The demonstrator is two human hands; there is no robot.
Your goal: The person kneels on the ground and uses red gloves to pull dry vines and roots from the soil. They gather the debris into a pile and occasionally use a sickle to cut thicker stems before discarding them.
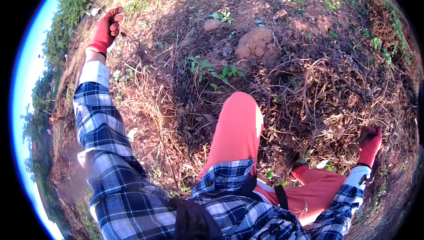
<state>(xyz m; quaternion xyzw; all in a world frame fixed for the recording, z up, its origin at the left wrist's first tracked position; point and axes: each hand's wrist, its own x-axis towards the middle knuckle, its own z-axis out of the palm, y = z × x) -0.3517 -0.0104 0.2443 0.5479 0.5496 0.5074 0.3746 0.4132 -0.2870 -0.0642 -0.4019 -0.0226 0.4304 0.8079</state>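
My left hand (107, 28), in a red work glove with a dark palm, is raised at the upper left. Its fingers are curled around a thin dry stem (130, 37) that trails towards the ground. My right hand (370, 137), in a matching glove, is low at the far right, at the edge of a heap of dry vines and weeds (318, 97). Its fingers look bent, but whether they hold any stalks cannot be told. Between my hands, my bent knee (239, 114) rises in front of dry stalks and dark soil.
A large clod of earth (255, 42) and a smaller one (212, 25) lie ahead. Green leafy plants (228, 72) grow before my knee. Dry straw (159, 107) stands at the left. Trees (68, 18) line the far left, and a green-leaved tangle (386, 46) is at the right.
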